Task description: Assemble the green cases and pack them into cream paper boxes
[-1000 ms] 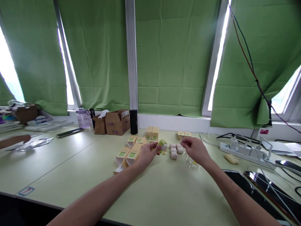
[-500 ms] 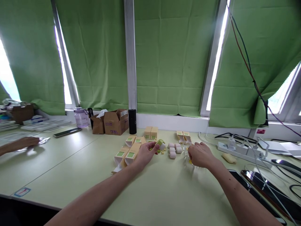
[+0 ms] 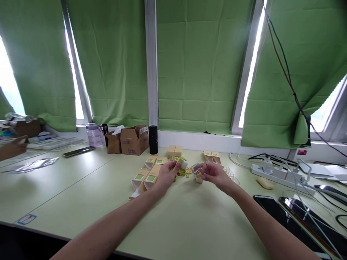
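Note:
Near the middle of the table, my left hand pinches a small green and white case. To its right, my right hand holds a clear plastic piece between thumb and fingers, with a bit of yellow on it. Small yellow pieces lie between the hands. A pale pink block shows under the clear piece; my right hand hides the blocks around it. Other clear pieces rest behind my right wrist. Several tan boxes with green labels lie left of my left hand.
Cardboard boxes, a black cylinder and a purple bottle stand at the back. Phones and a power strip with cables lie right. Another person's hand is at far left, near plastic bags.
My right hand has moved left, away from the clear pieces, with one of them now in its fingers. The other person's hand has drawn back left from the plastic bags.

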Demonstrator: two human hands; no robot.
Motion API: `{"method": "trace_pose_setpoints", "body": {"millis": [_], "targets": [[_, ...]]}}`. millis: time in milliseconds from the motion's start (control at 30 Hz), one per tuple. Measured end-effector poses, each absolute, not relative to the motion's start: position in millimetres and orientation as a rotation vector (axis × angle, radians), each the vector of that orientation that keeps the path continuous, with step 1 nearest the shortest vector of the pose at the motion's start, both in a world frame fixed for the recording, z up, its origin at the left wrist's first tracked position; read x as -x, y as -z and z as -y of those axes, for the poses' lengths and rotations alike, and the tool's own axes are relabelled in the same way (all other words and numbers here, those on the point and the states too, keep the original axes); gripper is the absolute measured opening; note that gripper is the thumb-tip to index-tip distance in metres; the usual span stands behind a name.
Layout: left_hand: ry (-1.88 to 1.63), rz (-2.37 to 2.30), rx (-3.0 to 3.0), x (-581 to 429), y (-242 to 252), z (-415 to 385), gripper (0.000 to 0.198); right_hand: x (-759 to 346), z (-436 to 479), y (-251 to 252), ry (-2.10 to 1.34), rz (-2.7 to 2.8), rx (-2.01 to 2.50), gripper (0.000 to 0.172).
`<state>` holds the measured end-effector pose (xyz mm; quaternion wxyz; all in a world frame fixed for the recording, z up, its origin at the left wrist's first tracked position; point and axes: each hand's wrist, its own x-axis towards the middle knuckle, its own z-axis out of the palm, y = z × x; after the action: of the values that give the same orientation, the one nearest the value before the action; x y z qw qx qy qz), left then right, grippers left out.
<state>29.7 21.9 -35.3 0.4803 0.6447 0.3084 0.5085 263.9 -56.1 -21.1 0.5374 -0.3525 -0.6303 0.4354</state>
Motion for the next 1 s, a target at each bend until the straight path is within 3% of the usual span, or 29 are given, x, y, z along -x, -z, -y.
{"method": "trace_pose_setpoints", "body": {"millis": [200, 800, 1000], "targets": [[-1.246, -0.757, -1.549, -29.1, 36.3, -22.8, 0.07, -245.6, 55.9, 38.0, -1.287, 1.148, 0.587, 0.045], [-1.286, -0.754, -1.591, -29.5, 40.6, -25.4, 0.066, -225.5, 53.9, 51.5, -1.38, 1.016, 0.587, 0.037], [-1.278, -0.757, -1.581, -29.7, 42.8, -28.2, 0.065, -222.9, 59.5, 49.0, -1.374, 0.987, 0.568, 0.044]]}}
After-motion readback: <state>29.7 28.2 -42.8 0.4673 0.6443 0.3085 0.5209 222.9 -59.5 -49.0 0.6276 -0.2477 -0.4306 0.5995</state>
